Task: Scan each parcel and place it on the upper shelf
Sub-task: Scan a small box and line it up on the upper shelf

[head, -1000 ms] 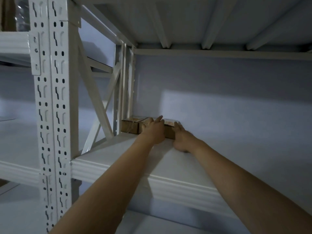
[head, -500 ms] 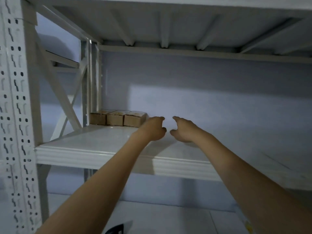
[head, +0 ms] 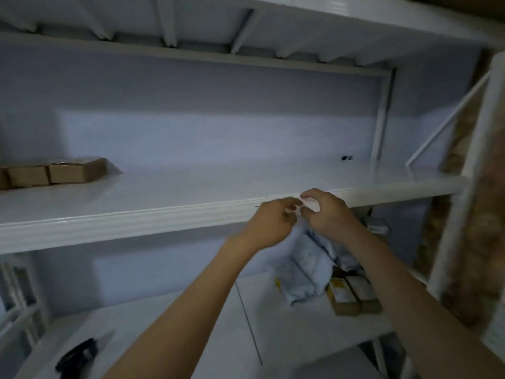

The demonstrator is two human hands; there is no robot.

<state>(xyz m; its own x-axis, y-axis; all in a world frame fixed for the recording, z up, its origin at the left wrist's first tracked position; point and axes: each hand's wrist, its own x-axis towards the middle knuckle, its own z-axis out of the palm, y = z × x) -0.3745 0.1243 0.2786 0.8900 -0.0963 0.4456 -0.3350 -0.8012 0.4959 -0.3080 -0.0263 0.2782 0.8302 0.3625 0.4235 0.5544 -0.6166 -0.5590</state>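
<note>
Between parcels, by the look of it — the row of brown cardboard parcels (head: 58, 173) sits at the far left of the upper shelf (head: 169, 214), touching side by side, while both hands hang in front of that shelf's front edge, well apart from the row; left hand (head: 269, 224) with fingers loosely curled, right hand (head: 325, 212) likewise, fingertips of the two nearly meeting; something small and pale shows between them but it is blurred, so whether either hand pinches anything I cannot tell; no parcel is plainly in either hand; judged step: placing done for the boxes on top, reach for the next parcel not yet begun; remaining stock lies on the lower shelf (head: 191, 324) beneath the right hand — a heap of pale poly mailers (head: 308, 272) and, just beside it, two small boxes (head: 355, 296) standing together; a dark object (head: 78, 356), possibly the scanner, lies at the near left of that lower shelf, too dim to be sure; next move likely calls for dropping both hands to the lower shelf, taking one parcel and the scanner, label side found first; soft mailers will probably sag and need a fuller grip than the boxes.
</note>
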